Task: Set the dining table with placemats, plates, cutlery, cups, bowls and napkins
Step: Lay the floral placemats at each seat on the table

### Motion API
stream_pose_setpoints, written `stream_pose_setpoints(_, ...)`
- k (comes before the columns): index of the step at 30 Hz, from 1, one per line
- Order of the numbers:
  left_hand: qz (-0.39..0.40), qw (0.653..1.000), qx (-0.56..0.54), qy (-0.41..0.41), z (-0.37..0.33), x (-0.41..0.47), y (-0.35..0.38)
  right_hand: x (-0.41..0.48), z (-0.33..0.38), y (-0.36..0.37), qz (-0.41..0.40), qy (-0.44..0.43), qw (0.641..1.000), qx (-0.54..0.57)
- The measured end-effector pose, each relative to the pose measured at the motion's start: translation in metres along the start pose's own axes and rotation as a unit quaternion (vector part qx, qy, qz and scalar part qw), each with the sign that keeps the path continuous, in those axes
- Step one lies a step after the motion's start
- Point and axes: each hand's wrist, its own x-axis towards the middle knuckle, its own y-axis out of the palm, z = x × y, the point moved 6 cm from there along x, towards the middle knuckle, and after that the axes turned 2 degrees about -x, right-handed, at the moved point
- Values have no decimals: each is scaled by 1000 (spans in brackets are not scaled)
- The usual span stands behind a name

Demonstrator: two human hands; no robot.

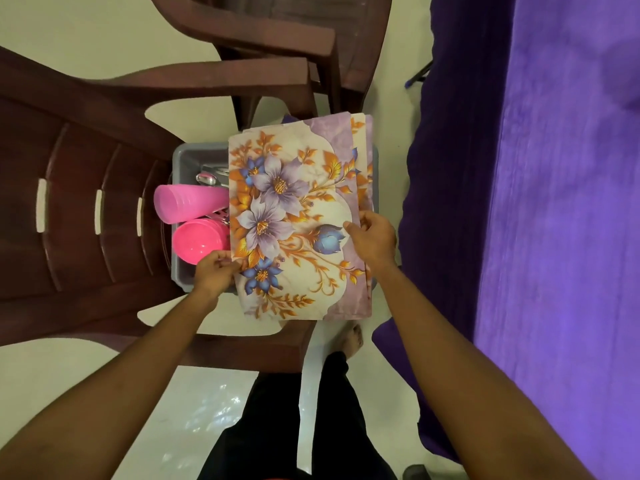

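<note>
Head view: purple-clothed table (561,202), maroon chairs (86,150), pale floor (104,36), floral placemats (294,220)

We see placemats (298,216) printed with lilac and blue flowers and orange leaves on cream, bordered in marbled lavender. At the left edge of a grey tub (183,161) lie translucent pink cups (188,202) and brighter pink bowls (201,239). The chairs (79,202) are dark maroon, the tablecloth (561,202) purple, the floor (86,29) off-white.
</note>
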Motion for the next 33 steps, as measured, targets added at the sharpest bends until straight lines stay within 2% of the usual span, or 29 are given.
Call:
stream_pose_setpoints(3, 18, 1000, -19, 13, -8, -3, 3, -11, 6, -11, -24, -20, 999, -33)
stream_pose_setpoints(9, 17, 997, -60, 46, -30, -24, 15, -40, 24, -36, -48, -71, 996, -1)
stream_pose_setpoints(13, 36, 995, -70, 61, -43, -46, 21, -57, 31, -62, -71, -75, 994, 36)
stream_pose_setpoints(21, 73, 982, -148, 94, -85, -130, 32, -99, 41, -157, -123, -121, 972, 160)
stream_pose_setpoints(24, 104, 975, -145, 130, -113, -168, 50, -111, 41, -205, -155, -160, 961, 167)
stream_pose_setpoints(28, 147, 970, -122, 152, -134, -220, 92, -125, 12, -276, -200, -172, 953, 148)
stream_pose_setpoints(33, 217, 959, -101, 152, -131, -287, 167, -143, -59, -358, -247, -132, 957, 77)
